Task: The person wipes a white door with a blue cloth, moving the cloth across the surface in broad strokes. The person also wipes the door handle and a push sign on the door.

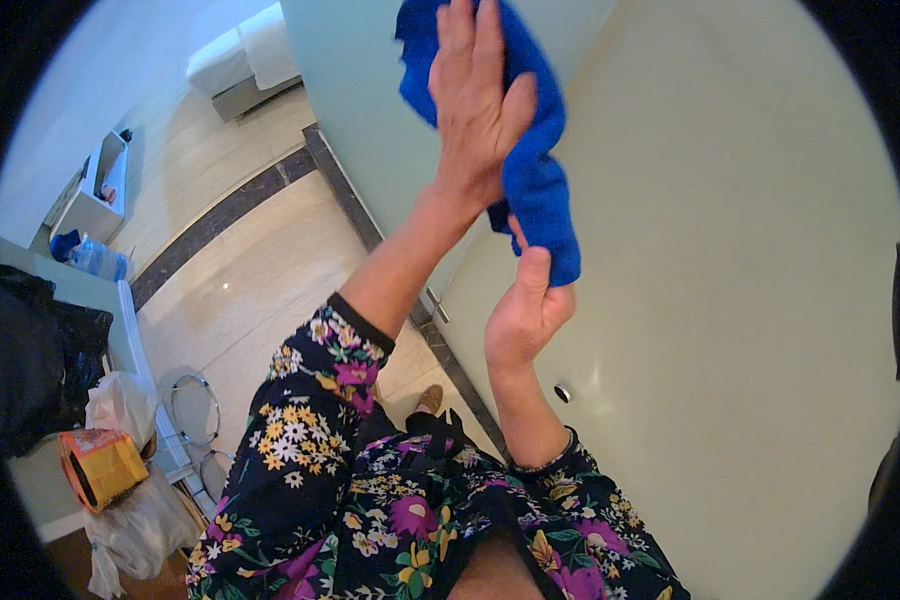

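Observation:
A blue cloth [541, 180] hangs in folds near the top middle, in front of a pale, smooth upright surface. My left hand [480, 105] lies flat over its upper part, back of the hand towards me, with the thumb spread. Lower down, my right hand [529, 315] grips the cloth's bottom end, its thumb up along the edge and its other fingers mostly hidden behind the fabric. Whether the cloth touches the surface behind it cannot be told.
A pale door or panel [720, 300] fills the right side; a small metal handle [439, 306] sits beside its edge. At lower left are plastic bags [131, 525], a yellow-orange bag [109, 465] and wire hoops [195, 409]. Dark stone strips [225, 217] cross the tiled floor.

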`<state>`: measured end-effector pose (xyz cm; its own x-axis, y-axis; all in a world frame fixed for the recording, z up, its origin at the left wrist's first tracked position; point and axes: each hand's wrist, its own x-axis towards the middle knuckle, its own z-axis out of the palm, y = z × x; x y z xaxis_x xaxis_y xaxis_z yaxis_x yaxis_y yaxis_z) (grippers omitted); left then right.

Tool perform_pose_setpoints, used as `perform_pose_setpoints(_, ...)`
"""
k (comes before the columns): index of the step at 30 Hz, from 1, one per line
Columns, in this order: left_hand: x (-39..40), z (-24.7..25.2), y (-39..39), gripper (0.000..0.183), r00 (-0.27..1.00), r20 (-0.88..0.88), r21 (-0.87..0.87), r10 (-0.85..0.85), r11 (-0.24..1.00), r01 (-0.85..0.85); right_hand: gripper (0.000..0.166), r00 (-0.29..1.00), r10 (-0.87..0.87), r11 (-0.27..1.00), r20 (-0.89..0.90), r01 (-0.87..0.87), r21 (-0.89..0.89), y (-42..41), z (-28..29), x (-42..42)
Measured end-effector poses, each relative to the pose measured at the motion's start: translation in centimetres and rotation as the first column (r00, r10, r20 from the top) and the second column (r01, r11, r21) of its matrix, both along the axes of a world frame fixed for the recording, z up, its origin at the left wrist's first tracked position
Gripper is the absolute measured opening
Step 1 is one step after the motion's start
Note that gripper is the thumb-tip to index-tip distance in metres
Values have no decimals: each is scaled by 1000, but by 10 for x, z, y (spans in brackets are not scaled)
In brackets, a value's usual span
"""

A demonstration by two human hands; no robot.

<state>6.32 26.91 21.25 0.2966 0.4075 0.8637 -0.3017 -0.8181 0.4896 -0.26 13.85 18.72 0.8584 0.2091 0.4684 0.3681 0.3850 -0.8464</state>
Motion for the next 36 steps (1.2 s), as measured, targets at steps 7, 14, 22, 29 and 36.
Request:
perform_pose_setpoints(7,4,-61,-3,61,998,-51,-60,39,997,-42,32,997,42,992,-68,-50,-116,-6,-49,4)
perform_pose_setpoints(14,-42,-201,-41,60,897,-382,-532,-224,847,-16,34,965,83,950,-248,-153,-274,-22,-101,4)
perform_pose_setpoints(22,17,-7,26,63,998,-49,-67,-43,997,40,50,992,-128,987,-1,127,-98,3,-1,13)
perform_pose_setpoints(29,18,-58,48,56,996,-35,-217,-87,973,78,50,976,-177,973,-125,154,-175,8,-29,13)
perform_pose_setpoints(36,12,-82,39,72,990,-121,-326,-74,945,31,52,959,-132,989,-252,110,-99,13,-16,22)
